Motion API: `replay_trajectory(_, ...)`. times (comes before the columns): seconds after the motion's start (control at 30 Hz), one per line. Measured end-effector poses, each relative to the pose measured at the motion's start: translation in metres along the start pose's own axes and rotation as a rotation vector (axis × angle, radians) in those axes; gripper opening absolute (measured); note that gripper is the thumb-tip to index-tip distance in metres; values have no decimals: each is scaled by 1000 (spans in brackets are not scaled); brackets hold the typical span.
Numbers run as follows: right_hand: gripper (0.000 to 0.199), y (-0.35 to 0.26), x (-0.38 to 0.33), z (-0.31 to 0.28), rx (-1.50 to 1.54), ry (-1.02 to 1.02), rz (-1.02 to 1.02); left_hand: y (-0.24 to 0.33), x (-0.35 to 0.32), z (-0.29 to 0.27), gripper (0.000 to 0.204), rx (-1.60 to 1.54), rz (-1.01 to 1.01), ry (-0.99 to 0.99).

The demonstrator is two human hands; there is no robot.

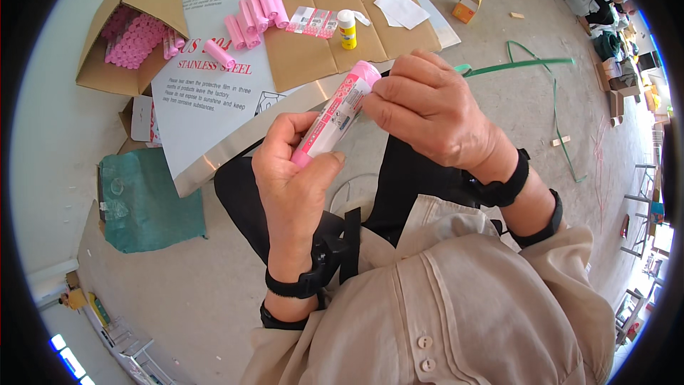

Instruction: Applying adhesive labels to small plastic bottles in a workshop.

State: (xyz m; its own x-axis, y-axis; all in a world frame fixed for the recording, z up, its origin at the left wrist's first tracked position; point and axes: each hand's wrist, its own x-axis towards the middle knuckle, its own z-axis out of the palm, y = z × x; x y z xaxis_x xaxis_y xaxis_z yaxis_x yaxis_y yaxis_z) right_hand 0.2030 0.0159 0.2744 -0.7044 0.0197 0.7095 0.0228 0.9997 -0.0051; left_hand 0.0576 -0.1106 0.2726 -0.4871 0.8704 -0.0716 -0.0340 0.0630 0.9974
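Observation:
My left hand (pixel 296 178) is wrapped around a pink plastic bag roll (pixel 333 117), its thumb and fingers on the lower end. The roll tilts up to the right and has a printed pink-and-white label round it. My right hand (pixel 434 103) is closed at the upper end, its thumb and forefinger pinched at the label's edge; the exact fingertip contact is partly hidden. Beyond my hands, several bare pink rolls (pixel 249 18) lie in a group on the table. One separate pink roll (pixel 219 54) lies nearer. A yellow glue stick (pixel 347 31) with a white cap stands beside printed labels (pixel 312 22).
A cardboard box (pixel 135 28) packed with pink rolls sits at the table's left. Flattened cardboard (pixel 292 60) covers part of the film-covered table (pixel 203 110), with white paper scraps (pixel 401 9) on it. Green strapping (pixel 527 65) and a small orange box (pixel 467 7) lie on the floor.

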Motion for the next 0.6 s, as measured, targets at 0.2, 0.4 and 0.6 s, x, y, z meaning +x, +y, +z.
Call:
replay_trajectory(0.2,21,5,-3,0,-83,7,-23,-3,1,0,33,18,25,5)
replay_trajectory(0.4,18,-16,-10,11,-99,7,107,-5,2,1,34,18,31,44)
replay_trajectory(0.6,21,-7,-8,8,-169,37,31,-5,1,0,33,97,63,34)
